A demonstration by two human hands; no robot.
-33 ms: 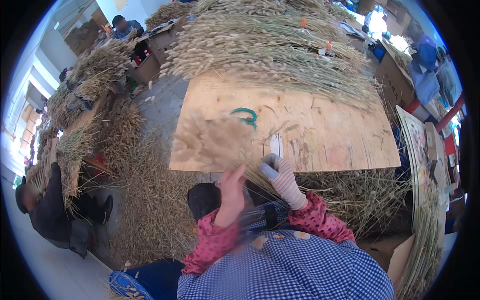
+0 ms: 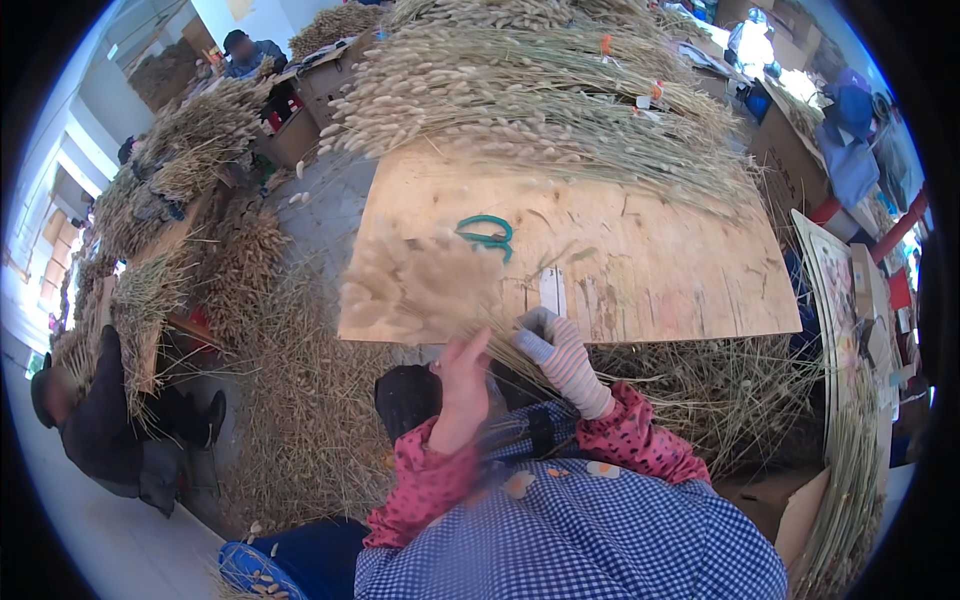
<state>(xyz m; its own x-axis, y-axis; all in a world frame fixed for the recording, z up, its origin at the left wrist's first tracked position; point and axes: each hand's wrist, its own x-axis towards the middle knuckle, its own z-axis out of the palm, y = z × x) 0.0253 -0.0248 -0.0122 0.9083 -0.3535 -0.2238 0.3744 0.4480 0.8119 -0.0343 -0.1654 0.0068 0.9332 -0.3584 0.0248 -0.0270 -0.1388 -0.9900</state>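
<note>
A bunch of dried bunny-tail grass (image 2: 425, 285) slants over the near left edge of the wooden board, its fluffy heads smeared by motion. My right hand (image 2: 572, 368), in a striped knit glove, is closed around its stems. My bare left hand (image 2: 464, 388) touches the stems just below the heads, its fingertips curled over them; part of its grip is hidden. A teal loop handle (image 2: 487, 238), like that of scissors, lies on the board right behind the heads. Close to my right hand, a white strip with markings (image 2: 552, 290) lies on the wood.
Heaped dried grass (image 2: 540, 90) covers the far side of the wooden board (image 2: 690, 270). Loose stalks (image 2: 310, 400) litter the floor at left. A blue bucket (image 2: 262, 570) stands at lower left. A seated person (image 2: 110, 430) works at left; a propped panel (image 2: 830, 300) stands at right.
The blurred grass heads have shifted slightly, showing more of the teal handle. Both hands stay almost in place.
</note>
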